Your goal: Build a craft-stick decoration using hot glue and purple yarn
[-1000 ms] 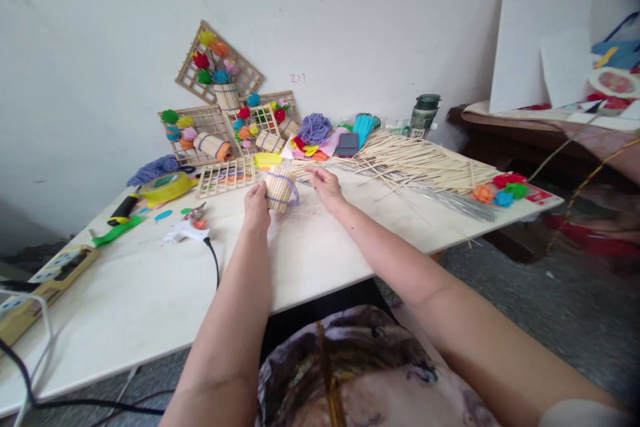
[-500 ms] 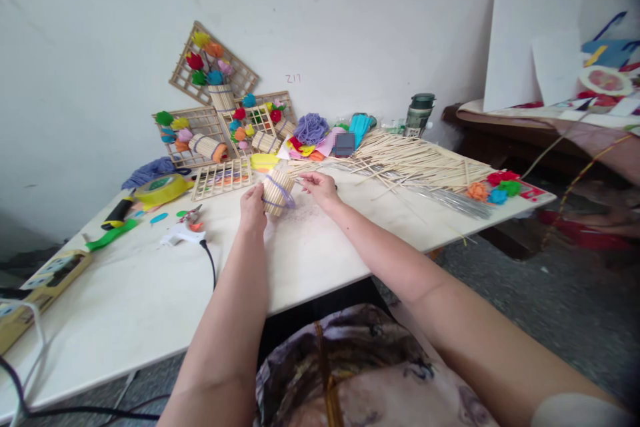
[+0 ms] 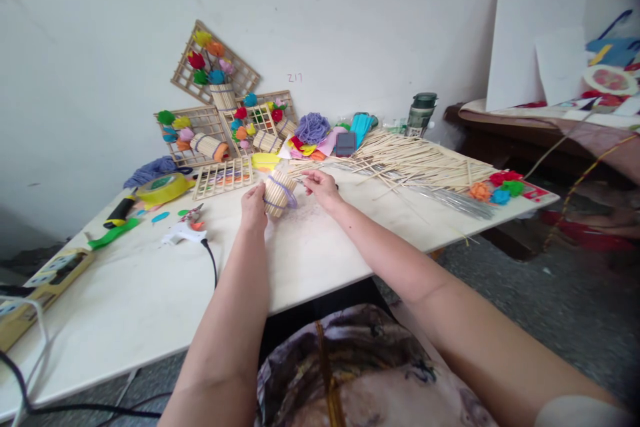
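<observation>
The person's left arm reaches forward over the white flat-topped table (image 3: 320, 260), forearm rising steeply away from the body, and the left hand (image 3: 254, 204) is closed around the near left side of a small pale cylinder of wooden sticks (image 3: 275, 194), thumb and fingers pressing on its wall; the cylinder leans to one side at the middle of the table, and whether its base touches the tabletop cannot be told. Purple yarn (image 3: 291, 198) binds it in bands and loops loosely out on its right side. The right arm slants in from the lower right, bare to a pale sleeve, and the right hand (image 3: 323, 189) sits just beside the cylinder, palm down, fingers bent and drawn toward the thumb; whether they pinch anything is too small to tell. On the white wall (image 3: 380, 27) behind, small reddish handwritten characters (image 3: 295, 78) seem to read "217". A dark green lidded bottle (image 3: 421, 115) bears a pale patch too small to read, and the red printed card (image 3: 539, 192) at the table's right corner shows white marks, likewise illegible
</observation>
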A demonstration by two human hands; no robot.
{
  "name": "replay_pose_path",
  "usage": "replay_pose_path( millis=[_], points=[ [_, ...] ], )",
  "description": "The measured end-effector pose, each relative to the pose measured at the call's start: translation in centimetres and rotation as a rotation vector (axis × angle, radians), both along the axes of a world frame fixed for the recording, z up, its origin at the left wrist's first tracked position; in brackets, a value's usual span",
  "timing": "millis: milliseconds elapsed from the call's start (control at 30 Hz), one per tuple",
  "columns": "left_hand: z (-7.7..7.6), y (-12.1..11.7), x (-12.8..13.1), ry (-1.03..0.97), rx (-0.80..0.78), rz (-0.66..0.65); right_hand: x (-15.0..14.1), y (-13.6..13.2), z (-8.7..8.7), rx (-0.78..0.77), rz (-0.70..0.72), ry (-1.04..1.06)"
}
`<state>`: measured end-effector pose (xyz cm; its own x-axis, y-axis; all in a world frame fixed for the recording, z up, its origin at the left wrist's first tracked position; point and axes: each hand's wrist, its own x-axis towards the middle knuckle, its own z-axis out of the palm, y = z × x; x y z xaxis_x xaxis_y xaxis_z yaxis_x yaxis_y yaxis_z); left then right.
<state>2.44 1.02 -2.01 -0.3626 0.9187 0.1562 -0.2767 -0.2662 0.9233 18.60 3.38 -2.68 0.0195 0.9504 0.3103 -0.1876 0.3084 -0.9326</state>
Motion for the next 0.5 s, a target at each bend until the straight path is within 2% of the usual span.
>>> replay_pose_path(
  millis=[300, 500],
  points=[
    [0.01, 0.2, -0.11, -0.039, 0.002, 0.038, -0.28, 0.58, -0.56, -0.023, 0.037, 0.068],
    [0.22, 0.11, -0.2, -0.07, -0.009, 0.062, -0.32, 0.34, -0.34, -0.033, 0.083, 0.131]
  ],
)
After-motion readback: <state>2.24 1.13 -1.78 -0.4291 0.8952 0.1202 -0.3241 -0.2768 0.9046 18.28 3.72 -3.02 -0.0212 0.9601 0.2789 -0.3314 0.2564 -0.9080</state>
